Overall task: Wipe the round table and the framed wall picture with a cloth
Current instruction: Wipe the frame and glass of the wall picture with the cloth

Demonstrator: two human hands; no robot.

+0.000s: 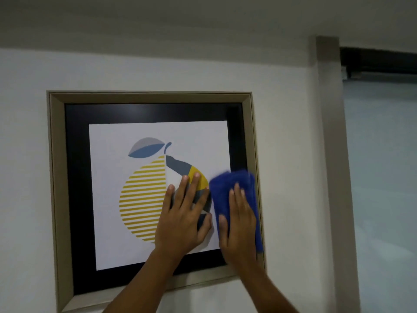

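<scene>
The framed wall picture (58, 177) hangs on a white wall, with a beige frame, a black mat and a print of a yellow-striped fruit with a blue leaf. My left hand (184, 219) lies flat on the glass over the fruit's right half, fingers spread, holding nothing. My right hand (239, 227) presses a blue cloth (230, 184) flat against the picture's right side, over the black mat and the frame's right edge. The cloth sticks out above and to the right of my fingers. The round table is out of view.
A beige door post (331, 154) runs down the wall to the right of the picture. Beyond it is a pale frosted pane (383, 177) under a dark rail (379, 62). Bare white wall surrounds the frame.
</scene>
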